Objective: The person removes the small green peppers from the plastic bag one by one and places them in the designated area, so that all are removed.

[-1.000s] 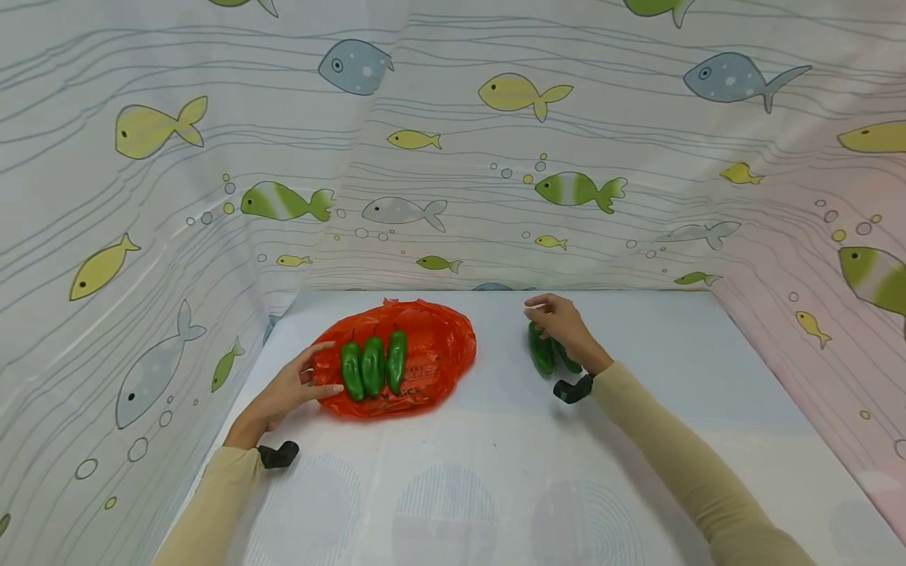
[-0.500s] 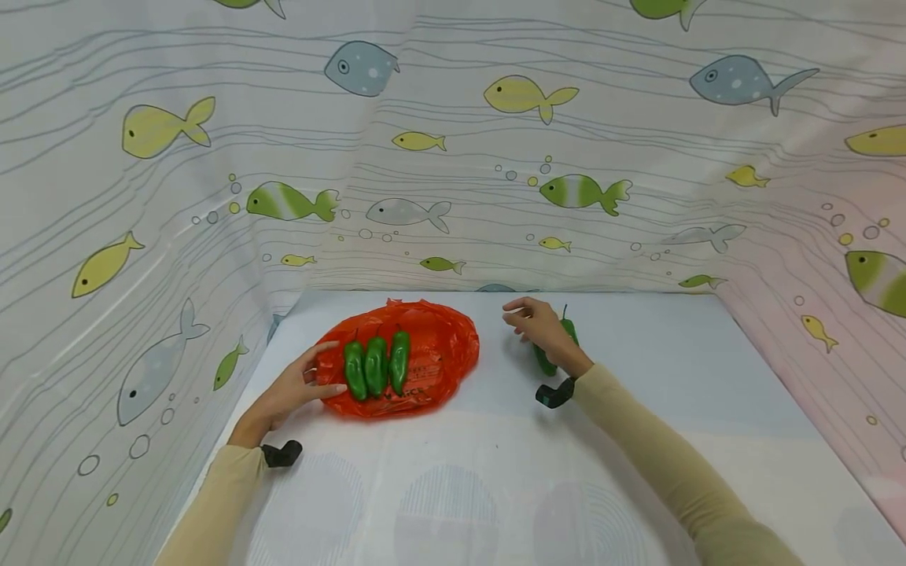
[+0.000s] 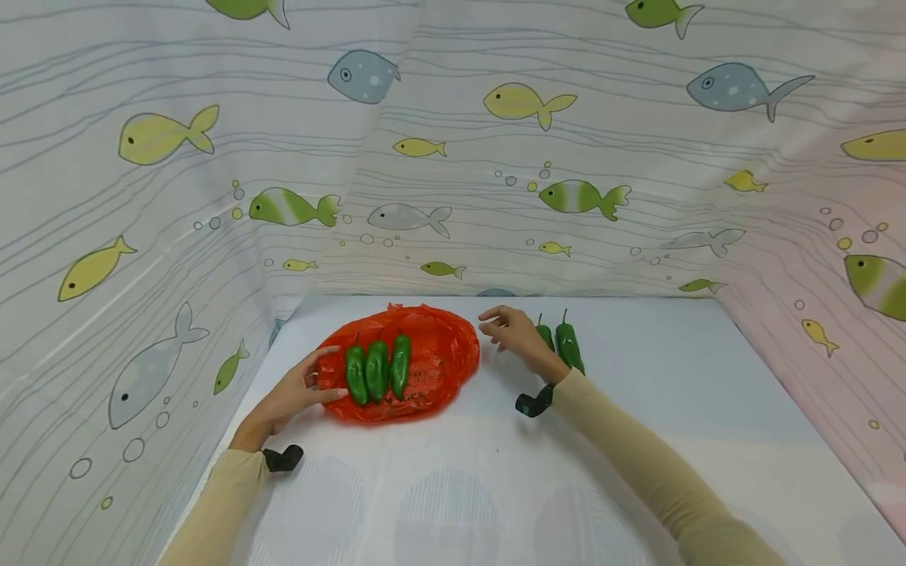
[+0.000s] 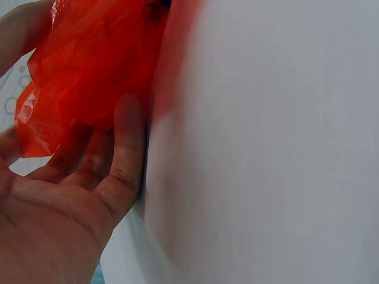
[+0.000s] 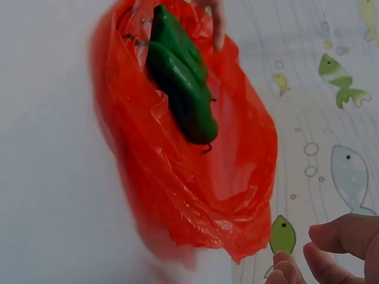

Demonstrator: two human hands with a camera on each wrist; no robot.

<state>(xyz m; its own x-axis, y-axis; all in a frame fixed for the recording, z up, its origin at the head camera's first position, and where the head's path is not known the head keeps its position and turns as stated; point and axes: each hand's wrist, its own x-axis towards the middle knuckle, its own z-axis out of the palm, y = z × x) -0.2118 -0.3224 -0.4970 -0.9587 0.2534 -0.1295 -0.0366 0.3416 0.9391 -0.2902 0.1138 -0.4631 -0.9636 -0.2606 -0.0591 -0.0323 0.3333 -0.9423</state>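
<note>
In the head view, a crumpled red plastic bag (image 3: 439, 346) lies spread on the table with its rim raised. Three green peppers (image 3: 377, 371) lie side by side within it, stems pointing away. My left hand (image 3: 290, 397) holds the bag at its left side, thumb and fingers spread around the edge. Red plastic covers some of its fingertips in the left wrist view. My right hand (image 3: 518, 336) hovers just off the bag's right edge, fingers loosely bent and holding nothing. Two more green peppers (image 3: 567, 346) rest beyond the right wrist, one partly hidden by it.
A white table (image 3: 453, 472) with faint round patterns stretches toward me. Cloth walls (image 3: 453, 181) printed with fish close it in at the back and both sides. A black wrist camera (image 3: 534, 402) sticks out from the right wrist.
My right hand has moved left, away from the two loose peppers and toward the bag, uncovering more of them. My left hand stays at the bag's left side.
</note>
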